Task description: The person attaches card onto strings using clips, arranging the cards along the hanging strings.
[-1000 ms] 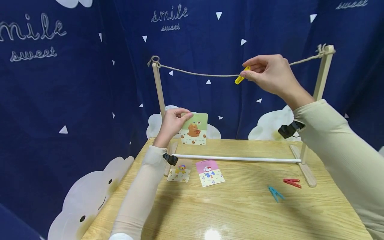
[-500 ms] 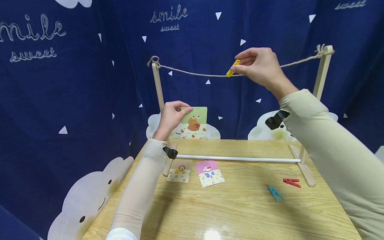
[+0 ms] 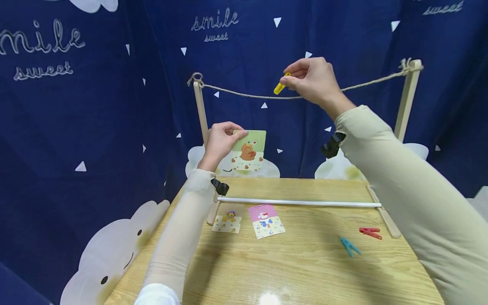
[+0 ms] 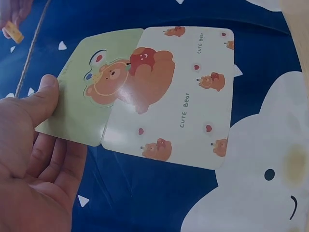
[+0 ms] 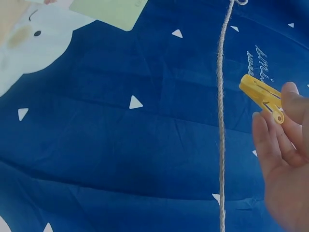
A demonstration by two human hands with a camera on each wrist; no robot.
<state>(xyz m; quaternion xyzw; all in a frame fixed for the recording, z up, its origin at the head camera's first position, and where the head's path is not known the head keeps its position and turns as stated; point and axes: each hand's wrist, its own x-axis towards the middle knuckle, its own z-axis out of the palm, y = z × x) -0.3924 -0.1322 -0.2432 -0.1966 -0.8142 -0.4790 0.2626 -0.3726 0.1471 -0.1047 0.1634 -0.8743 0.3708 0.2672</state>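
A glossy card (image 3: 248,150) with rounded corners, green above and cream below, bears a brown bear and has small notches in its edges where the colours meet. It hangs in the air above the bench (image 3: 289,271). The left hand (image 3: 220,143) pinches its ten o'clock corner, thumb flat on the printed face, fingers behind, parted only by the card's thickness.

At one o'clock from the card, the right hand (image 3: 316,80) pinches a narrow, smooth yellow clip (image 3: 281,84) between thumb and fingers, the gap no wider than the clip. The clip tilts, its lower end toward seven o'clock, just beside a twisted, fibrous rope (image 3: 248,95) that sags between two squared wooden posts.

Below, on the wood-grained bench, lie a lion card (image 3: 227,220) toward seven o'clock and a pink-topped card (image 3: 267,221) toward five. At four o'clock lie a blue clip (image 3: 349,246) and a red clip (image 3: 370,232), both V-shaped. A smooth white rod (image 3: 297,202) spans the stand's base.
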